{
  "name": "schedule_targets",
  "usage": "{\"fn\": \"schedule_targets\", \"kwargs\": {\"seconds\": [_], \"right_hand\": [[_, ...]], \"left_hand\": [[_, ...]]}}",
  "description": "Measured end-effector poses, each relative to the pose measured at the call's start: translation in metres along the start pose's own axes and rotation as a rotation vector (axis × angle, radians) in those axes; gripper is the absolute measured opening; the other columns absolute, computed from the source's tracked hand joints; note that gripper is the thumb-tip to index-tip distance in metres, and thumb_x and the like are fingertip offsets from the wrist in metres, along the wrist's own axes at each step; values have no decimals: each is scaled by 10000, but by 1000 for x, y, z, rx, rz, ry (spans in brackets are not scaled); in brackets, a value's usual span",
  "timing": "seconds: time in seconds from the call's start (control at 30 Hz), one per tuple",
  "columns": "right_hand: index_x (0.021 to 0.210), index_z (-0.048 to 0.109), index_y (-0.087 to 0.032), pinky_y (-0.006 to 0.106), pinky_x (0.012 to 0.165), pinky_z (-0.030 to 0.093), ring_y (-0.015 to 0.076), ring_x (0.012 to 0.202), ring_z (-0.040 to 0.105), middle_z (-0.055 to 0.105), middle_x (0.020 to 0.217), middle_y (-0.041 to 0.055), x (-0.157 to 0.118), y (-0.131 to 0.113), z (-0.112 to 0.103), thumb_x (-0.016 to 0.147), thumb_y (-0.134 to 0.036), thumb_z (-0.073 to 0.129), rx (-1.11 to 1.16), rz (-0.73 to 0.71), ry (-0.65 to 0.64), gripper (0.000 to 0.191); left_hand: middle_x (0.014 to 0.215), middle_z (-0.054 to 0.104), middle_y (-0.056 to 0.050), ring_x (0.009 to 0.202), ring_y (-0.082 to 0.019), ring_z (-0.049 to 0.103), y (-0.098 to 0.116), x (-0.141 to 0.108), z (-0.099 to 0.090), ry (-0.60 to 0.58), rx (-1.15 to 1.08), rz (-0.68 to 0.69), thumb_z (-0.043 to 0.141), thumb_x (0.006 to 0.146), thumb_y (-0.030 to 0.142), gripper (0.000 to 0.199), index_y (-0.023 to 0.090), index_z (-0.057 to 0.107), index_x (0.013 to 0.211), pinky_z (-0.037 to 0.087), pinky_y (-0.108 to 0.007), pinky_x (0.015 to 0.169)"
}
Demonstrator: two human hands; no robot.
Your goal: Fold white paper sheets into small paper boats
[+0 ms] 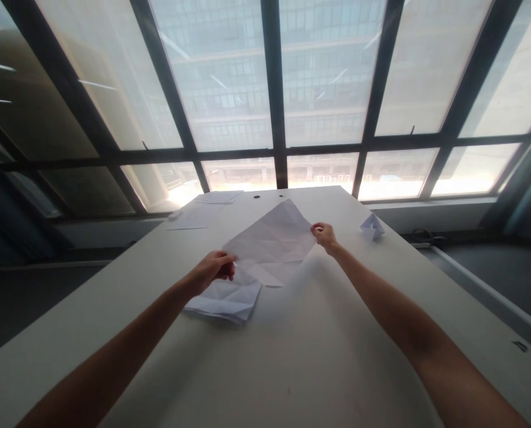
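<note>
A creased white sheet of paper (277, 241) is held up above the table, turned so that one corner points away from me. My left hand (214, 268) pinches its left corner between thumb and fingers. At the opposite corner, my right hand (324, 233) grips the sheet the same way. Fold lines cross its surface, and its near corner looks bent or folded over. Beneath my left hand lies a stack of creased paper (230, 303), partly covered by the hand and the raised sheet.
A folded paper boat (372, 227) stands at the right side of the white table (292, 368). Flat paper sheets (194, 215) lie at the far left. Past the far edge rise windows with dark frames (272, 89). A small dark object (520, 345) is near the right edge.
</note>
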State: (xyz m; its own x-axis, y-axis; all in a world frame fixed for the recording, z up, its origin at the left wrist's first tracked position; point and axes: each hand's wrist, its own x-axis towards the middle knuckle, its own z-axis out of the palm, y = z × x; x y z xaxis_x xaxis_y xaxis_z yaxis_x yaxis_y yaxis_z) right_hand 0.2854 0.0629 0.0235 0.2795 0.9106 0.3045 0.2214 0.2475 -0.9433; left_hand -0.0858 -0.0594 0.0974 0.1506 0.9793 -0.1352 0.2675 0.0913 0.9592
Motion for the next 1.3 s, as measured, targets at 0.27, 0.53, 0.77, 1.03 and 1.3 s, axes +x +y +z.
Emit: {"fn": "schedule_targets", "kwargs": {"seconds": [0.27, 0.53, 0.77, 1.03, 1.3], "right_hand": [[744, 737, -176, 232, 645, 451, 159, 666, 616, 700, 687, 38, -4, -29, 131, 741, -165, 629, -186, -149, -294, 110], [827, 757, -194, 258, 756, 445, 198, 799, 668, 746, 822, 95, -41, -15, 170, 822, -83, 568, -419, -240, -421, 219], [867, 765, -196, 222, 729, 432, 159, 775, 649, 752, 845, 45, -38, -15, 159, 863, -135, 566, -479, -332, -548, 209], [904, 757, -202, 241, 774, 458, 183, 855, 659, 744, 904, 48, -37, -20, 149, 884, -165, 592, -521, -285, -559, 170], [1281, 591, -224, 441, 989, 387, 314, 1199, 462, 566, 1275, 159, -135, -60, 155, 929, -244, 518, -669, -450, -321, 360]], "left_hand": [[629, 672, -57, 470, -140, 568, -60, -85, -72, 6, 48, -244, 680, 748, 584, 443, 141, 696, 762, 311, -208, 433], [683, 726, -132, 591, -230, 681, 6, -87, -85, -446, 282, -138, 616, 844, 611, 476, 157, 746, 793, 447, -253, 500], [1206, 710, -98, 1166, -284, 624, 26, 33, -29, -410, 497, 356, 805, 717, 381, 350, 243, 772, 1037, 447, -380, 1026], [1622, 271, -46, 1515, -297, 170, -54, 49, -2, -438, 1118, 564, 465, 995, 509, 570, 360, 348, 1533, 130, -490, 1200], [1638, 204, -96, 1519, -309, 139, -89, 41, 3, -131, 1198, 374, 240, 1046, 398, 562, 230, 245, 1582, 110, -539, 1192]]}}
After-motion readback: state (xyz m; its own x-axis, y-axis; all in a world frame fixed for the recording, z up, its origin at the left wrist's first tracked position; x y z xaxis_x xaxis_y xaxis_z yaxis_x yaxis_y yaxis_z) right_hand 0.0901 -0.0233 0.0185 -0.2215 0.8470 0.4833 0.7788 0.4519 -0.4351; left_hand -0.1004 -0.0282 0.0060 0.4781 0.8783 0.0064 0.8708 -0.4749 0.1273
